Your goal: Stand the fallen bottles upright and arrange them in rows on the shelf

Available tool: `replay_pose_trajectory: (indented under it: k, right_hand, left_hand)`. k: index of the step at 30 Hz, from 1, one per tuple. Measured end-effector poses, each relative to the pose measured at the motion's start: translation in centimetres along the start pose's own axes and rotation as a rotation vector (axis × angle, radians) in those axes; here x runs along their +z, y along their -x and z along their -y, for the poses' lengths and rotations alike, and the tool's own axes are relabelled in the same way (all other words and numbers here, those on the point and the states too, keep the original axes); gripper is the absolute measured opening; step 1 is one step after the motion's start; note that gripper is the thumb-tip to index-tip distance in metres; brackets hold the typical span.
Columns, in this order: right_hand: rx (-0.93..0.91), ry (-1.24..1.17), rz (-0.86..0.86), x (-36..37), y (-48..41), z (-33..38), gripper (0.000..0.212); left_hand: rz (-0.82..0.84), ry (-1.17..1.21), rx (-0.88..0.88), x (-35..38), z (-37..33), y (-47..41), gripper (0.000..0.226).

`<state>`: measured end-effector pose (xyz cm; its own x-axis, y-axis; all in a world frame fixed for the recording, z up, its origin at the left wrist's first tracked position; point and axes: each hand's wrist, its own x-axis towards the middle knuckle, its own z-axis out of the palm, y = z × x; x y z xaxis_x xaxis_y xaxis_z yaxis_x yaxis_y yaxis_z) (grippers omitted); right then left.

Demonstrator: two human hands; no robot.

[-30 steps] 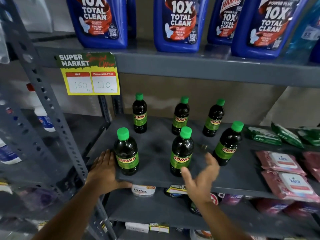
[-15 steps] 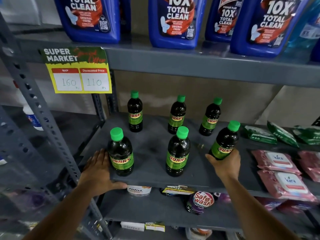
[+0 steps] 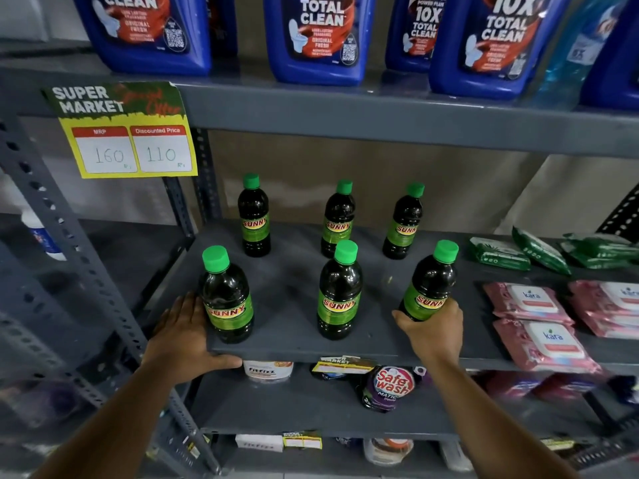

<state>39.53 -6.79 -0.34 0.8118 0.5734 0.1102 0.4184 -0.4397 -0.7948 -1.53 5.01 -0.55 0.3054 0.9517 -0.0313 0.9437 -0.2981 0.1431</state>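
Right hand: the right hand (image 3: 434,328) is wrapped round the base of the front-right bottle (image 3: 428,281), fingers clamped on its lower label, and the bottle leans a touch to the right.
Left hand: the left hand (image 3: 188,335) lies flat and open at the shelf's (image 3: 294,344) front-left corner, thumb hooked under the edge, palm just beside the front-left bottle (image 3: 226,295); it grips nothing.
Bottles: six on the shelf, all on their bases, three in the back row (image 3: 337,219), three in front, with the middle front bottle (image 3: 340,292) standing free.
Stage: looks like final squaring-up, since nothing lies on its side any more.
Risk one: that right-hand bottle is held low, so a quick shove could tip its tall top over.
Risk two: it sits close to the shelf's front edge, so a pull toward the person could take it off the lip.
Risk three: the left palm is right by its bottle; a careless nudge could topple it.
Bottle labels: "SUNNY" in red on yellow-green, green caps.
Sign: the tag (image 3: 121,131) reads "SUPER MARKET", "MRP 160", "Discounted Price 110".
Above: blue jugs (image 3: 320,36) marked "10X TOTAL CLEAN", "ORIGINAL FRESH".
Right: pink packs (image 3: 544,344) say "kara".
Below: "Safe wash" and "fitfizz" show.
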Motion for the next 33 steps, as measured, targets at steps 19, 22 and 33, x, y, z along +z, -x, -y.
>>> replay_pose_trajectory:
  k: [19,22,33]
  right_hand:
    - [-0.055,-0.002,-0.007,-2.0,3.4,0.0,0.079]
    - [-0.070,0.000,0.000,-2.1,4.1,0.1,0.084]
    - [-0.238,-0.021,0.129,-4.5,4.7,1.6,0.122]
  left_hand:
    - [0.014,0.054,0.000,0.1,0.1,-0.1,0.159]
    - [0.025,0.072,-0.005,-0.2,-0.1,0.2,0.161]
    - [-0.168,0.178,0.038,-3.2,-1.2,0.9,0.138]
